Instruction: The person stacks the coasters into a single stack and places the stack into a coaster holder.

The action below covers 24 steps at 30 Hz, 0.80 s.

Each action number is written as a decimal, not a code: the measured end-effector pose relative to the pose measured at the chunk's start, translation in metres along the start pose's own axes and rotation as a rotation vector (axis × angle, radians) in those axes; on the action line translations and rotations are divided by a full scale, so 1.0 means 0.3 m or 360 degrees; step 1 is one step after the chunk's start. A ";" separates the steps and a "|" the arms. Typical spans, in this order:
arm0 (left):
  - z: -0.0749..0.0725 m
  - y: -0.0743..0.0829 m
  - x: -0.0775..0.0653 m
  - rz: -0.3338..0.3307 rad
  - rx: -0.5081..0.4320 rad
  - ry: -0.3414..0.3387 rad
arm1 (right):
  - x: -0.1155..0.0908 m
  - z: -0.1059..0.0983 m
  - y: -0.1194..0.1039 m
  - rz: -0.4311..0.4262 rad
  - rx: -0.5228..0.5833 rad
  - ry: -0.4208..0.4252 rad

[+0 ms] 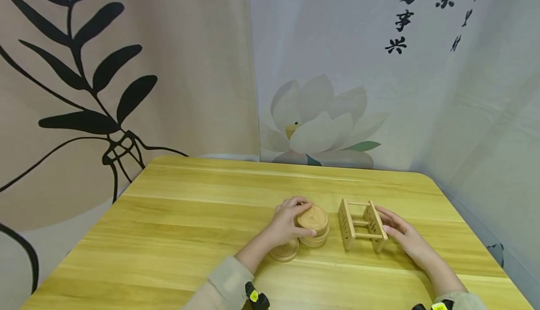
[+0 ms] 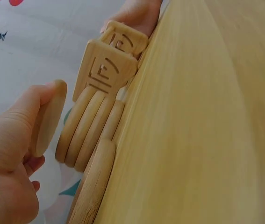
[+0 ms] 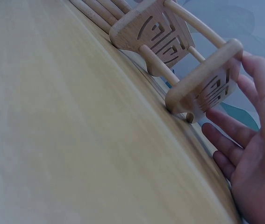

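My left hand (image 1: 287,223) pinches a round light-wood coaster (image 2: 50,119) between thumb and fingers. In the left wrist view this coaster is tilted and stands apart from a stack of similar coasters (image 2: 88,130). One more coaster (image 1: 284,251) lies on the table beside the stack, under my left wrist. To the right of the stack stands a wooden coaster rack (image 1: 361,225), two cut-out side panels joined by round rods. My right hand (image 1: 401,235) touches the outer face and edge of its right panel with extended fingers, not wrapped round it.
Everything stands on a yellow wood-grain table (image 1: 177,216) with rounded far corners. Behind it hangs a pale cloth backdrop (image 1: 202,66) with printed leaves, a lotus and characters. Both wrists wear a dark camera strap.
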<state>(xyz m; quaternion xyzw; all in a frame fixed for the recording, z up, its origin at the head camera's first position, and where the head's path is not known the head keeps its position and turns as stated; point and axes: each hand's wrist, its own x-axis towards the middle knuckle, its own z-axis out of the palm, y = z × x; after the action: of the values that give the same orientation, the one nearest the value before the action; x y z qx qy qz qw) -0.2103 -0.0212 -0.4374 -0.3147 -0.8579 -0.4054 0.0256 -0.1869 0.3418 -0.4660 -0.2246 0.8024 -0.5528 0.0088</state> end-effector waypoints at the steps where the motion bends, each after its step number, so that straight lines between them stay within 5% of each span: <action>1: 0.006 0.002 0.002 0.0003 0.0008 -0.0004 | 0.000 0.000 0.001 -0.0003 0.0000 0.0001; 24: 0.048 -0.016 -0.002 -0.0023 0.0015 -0.0071 | -0.010 0.005 -0.005 -0.0029 0.0043 -0.0003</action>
<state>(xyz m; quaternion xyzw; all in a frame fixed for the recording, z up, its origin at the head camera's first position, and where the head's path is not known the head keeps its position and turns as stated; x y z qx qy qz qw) -0.2097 -0.0137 -0.4505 -0.3172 -0.8624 -0.3944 0.0051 -0.1834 0.3411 -0.4660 -0.2324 0.7927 -0.5635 0.0076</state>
